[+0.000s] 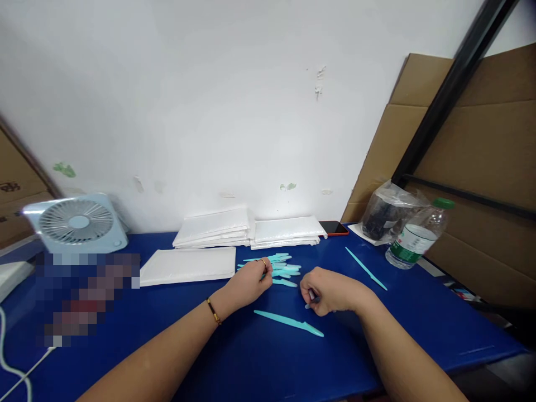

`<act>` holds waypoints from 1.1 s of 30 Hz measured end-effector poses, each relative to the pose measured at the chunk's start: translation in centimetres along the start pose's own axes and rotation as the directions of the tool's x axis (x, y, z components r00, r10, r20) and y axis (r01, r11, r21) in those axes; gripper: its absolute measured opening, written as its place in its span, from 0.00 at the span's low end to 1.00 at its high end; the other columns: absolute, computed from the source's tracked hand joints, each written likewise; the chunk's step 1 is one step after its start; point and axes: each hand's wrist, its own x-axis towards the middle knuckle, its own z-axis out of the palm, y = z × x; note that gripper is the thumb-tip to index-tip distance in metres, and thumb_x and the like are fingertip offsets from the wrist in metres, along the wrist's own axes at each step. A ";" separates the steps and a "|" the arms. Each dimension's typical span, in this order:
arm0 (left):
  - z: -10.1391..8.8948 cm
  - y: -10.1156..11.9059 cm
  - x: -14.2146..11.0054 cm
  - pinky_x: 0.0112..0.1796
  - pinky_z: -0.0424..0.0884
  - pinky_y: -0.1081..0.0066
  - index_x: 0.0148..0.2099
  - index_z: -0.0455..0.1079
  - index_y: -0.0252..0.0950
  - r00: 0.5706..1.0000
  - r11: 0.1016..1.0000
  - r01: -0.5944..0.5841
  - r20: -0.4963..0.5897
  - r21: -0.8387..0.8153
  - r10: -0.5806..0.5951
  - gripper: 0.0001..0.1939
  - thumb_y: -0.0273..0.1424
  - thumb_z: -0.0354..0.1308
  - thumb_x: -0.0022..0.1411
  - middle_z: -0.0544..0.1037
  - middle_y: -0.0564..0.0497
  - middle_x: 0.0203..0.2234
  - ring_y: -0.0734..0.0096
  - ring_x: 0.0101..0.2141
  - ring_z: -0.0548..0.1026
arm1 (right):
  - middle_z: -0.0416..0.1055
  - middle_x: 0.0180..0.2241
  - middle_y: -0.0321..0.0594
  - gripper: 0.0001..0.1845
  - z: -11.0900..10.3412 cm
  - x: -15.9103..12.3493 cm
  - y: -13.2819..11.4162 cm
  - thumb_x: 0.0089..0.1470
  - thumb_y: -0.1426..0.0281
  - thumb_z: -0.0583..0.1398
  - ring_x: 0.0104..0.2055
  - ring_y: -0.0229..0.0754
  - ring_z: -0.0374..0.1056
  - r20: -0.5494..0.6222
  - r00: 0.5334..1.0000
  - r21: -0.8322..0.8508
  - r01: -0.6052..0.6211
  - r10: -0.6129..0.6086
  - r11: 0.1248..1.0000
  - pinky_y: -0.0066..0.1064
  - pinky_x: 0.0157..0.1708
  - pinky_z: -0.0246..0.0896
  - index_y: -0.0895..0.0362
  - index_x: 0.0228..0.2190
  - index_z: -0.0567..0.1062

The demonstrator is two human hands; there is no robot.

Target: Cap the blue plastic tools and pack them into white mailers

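Observation:
Several turquoise eyebrow razors (287,269) lie in a loose pile at the middle of the table. Over this pile my left hand (250,282) has its thumb and fingers pinched together on a razor; the fingertips are partly hidden. To the right of the pile, my right hand (324,290) is closed, with a small greyish piece showing between its curled fingers, too hidden to name. A single razor (288,322) lies in front, between my forearms. Another razor (365,268) rests slantwise farther right, apart from my right hand.
White padded envelopes (188,266) lie left of the pile, with stacked envelopes (213,228) behind by the wall. A phone (334,228), a bagged dark object (379,215) and a plastic bottle (414,240) stand or lie at the right. A fan (79,222) stands at the left.

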 end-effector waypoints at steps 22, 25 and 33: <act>-0.7 -0.5 0.1 0.23 0.56 0.75 0.28 0.58 0.36 0.985 0.893 0.167 0.108 -0.418 -0.134 0.11 0.37 0.44 0.57 0.61 0.57 0.19 0.77 0.21 0.57 | 0.74 0.32 0.42 0.07 -1.6 0.4 0.1 0.44 0.77 0.60 0.35 0.42 0.70 -0.612 0.777 0.298 0.399 -0.147 0.867 0.31 0.35 0.65 0.56 0.27 0.77; -0.8 -0.6 0.2 0.24 0.55 0.75 0.28 0.57 0.36 0.985 0.882 0.170 0.105 -0.440 -0.137 0.10 0.36 0.45 0.57 0.60 0.58 0.19 0.78 0.21 0.57 | 0.74 0.32 0.42 0.05 -1.7 0.3 0.0 0.45 0.75 0.60 0.36 0.42 0.70 -0.619 0.773 0.312 0.403 -0.137 0.860 0.32 0.35 0.65 0.56 0.27 0.76; -0.8 -0.9 0.2 0.24 0.55 0.75 0.28 0.57 0.36 0.990 0.891 0.135 0.103 -0.433 -0.100 0.09 0.34 0.45 0.56 0.60 0.58 0.18 0.78 0.21 0.56 | 0.74 0.32 0.43 0.05 -1.6 0.4 -0.1 0.46 0.74 0.60 0.36 0.42 0.70 -0.597 0.789 0.345 0.413 -0.142 0.842 0.32 0.35 0.65 0.56 0.28 0.76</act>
